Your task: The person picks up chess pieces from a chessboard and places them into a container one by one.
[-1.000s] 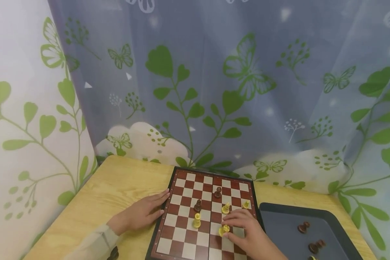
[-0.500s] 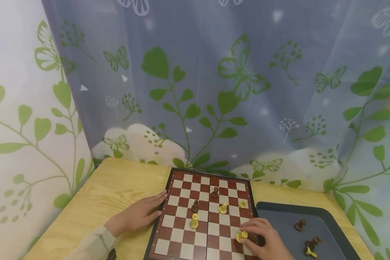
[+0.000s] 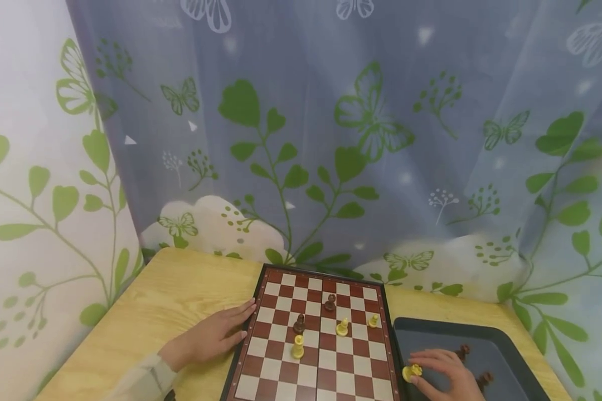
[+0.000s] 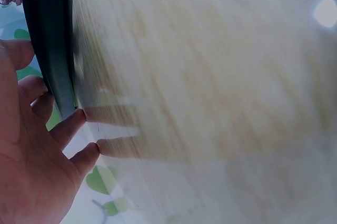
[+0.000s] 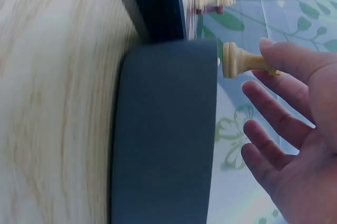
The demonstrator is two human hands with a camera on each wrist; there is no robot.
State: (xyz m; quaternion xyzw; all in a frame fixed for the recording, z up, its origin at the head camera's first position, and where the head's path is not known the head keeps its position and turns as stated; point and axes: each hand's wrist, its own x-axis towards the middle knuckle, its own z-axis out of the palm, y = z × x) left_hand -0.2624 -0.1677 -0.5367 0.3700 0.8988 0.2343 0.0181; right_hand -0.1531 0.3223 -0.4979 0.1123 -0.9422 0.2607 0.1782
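In the head view, my right hand [image 3: 446, 376] pinches a yellow chess piece [image 3: 408, 373] with a notched top between thumb and index finger. The right wrist view shows the piece [image 5: 239, 61] raised beside the dark tray's wall, its base away from the hand and the other fingers spread. My left hand [image 3: 208, 337] rests at the chessboard's left edge, fingers extended. On the chessboard [image 3: 291, 390] stand a yellow rook-like piece [image 3: 298, 347], two smaller yellow pieces, one a pawn [image 3: 373, 321], and two dark brown pieces, one in front [image 3: 299, 324] and one behind [image 3: 330, 303].
The dark tray [image 3: 501, 356] stands right of the board, with brown chess pieces [image 3: 485, 380] lying in it, partly behind my right hand. Both rest on a wooden table [image 3: 195, 284]. A patterned curtain [image 3: 301, 139] hangs close behind. A dark object [image 3: 170, 396] shows beside the left sleeve.
My right hand has carried the yellow chess piece from the board's right half rightward, off the squares to the tray's near left side. The left hand has stayed at the board's edge.
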